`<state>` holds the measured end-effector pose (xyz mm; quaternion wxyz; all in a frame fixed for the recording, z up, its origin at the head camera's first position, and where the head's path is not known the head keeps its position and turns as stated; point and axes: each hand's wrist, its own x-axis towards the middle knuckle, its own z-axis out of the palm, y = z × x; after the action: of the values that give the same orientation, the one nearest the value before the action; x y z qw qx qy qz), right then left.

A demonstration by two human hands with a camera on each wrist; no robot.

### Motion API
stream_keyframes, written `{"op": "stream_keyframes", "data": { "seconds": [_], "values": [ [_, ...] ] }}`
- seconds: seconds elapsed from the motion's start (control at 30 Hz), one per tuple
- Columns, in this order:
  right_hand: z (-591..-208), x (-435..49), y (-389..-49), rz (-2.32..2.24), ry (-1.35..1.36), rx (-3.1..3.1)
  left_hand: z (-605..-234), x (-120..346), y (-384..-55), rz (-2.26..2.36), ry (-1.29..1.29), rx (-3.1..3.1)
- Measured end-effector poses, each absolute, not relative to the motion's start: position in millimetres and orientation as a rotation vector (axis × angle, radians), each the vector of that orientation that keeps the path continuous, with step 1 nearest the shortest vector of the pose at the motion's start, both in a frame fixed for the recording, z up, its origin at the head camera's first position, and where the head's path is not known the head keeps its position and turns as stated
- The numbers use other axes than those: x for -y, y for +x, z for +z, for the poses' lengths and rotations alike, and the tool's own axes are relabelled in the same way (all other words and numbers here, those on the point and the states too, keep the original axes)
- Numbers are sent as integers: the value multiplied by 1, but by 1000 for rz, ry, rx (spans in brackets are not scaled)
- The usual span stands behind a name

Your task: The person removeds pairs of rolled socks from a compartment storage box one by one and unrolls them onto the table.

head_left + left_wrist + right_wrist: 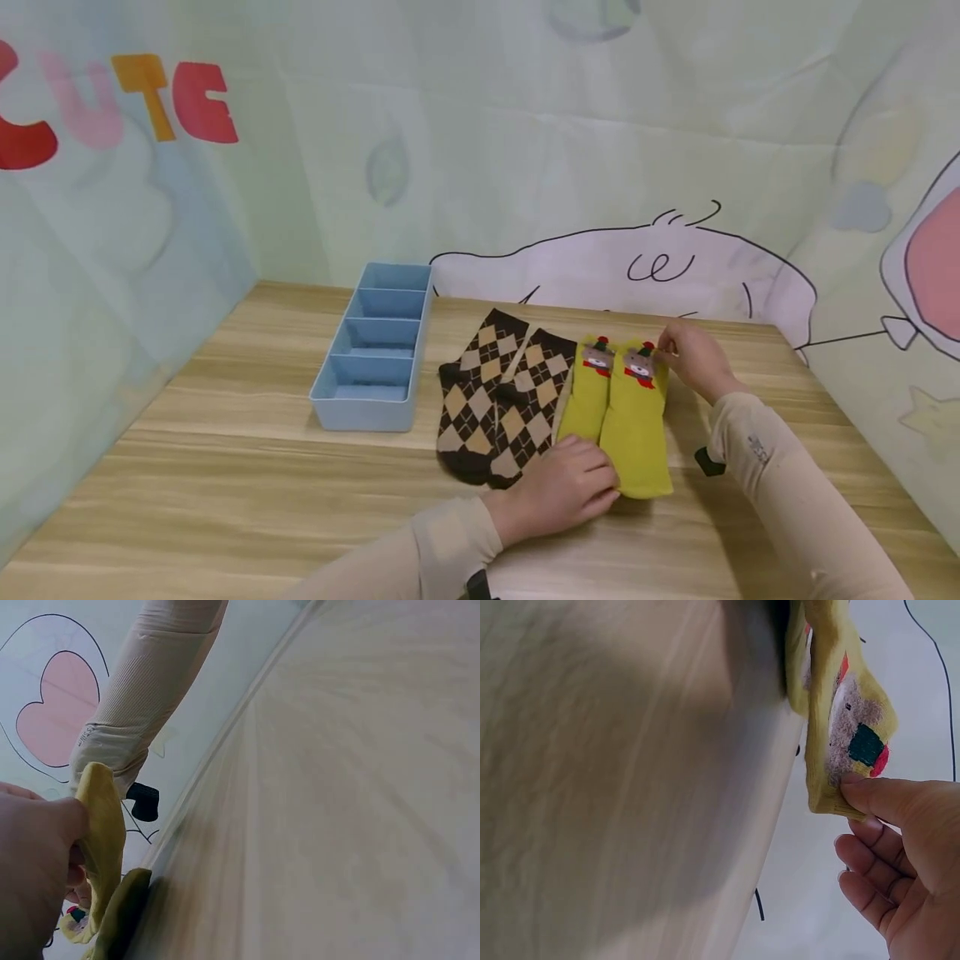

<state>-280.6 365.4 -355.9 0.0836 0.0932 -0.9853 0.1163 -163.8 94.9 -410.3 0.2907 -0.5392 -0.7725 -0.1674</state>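
Two yellow socks with a bear in a hat near the cuff lie side by side in the head view. Thumb and fingers of my right hand [697, 358] pinch the cuff of the right yellow sock [636, 442], plainly seen in the right wrist view. At its near end, my left hand [562, 487] pinches the same sock; in the left wrist view the yellow fabric [103, 832] stands up beside the thumb. The left yellow sock [585, 400] is partly covered by the left hand and the other yellow sock.
Left of the yellow pair lie two brown argyle socks [476, 400], their lower ends towards me. A light blue box [363, 414] with several compartments stands farther left on the wooden table [247, 467]. Printed cloth [525, 167] hangs behind and along both sides.
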Motion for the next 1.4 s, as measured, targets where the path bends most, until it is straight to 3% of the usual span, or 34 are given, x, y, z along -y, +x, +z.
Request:
{"op": "stream_keyframes", "data": {
  "seconds": [1.4],
  "values": [
    [-376, -383, -289, 295, 201, 3079, -413, -120, -156, -176, -1604, 2323]
  ]
}}
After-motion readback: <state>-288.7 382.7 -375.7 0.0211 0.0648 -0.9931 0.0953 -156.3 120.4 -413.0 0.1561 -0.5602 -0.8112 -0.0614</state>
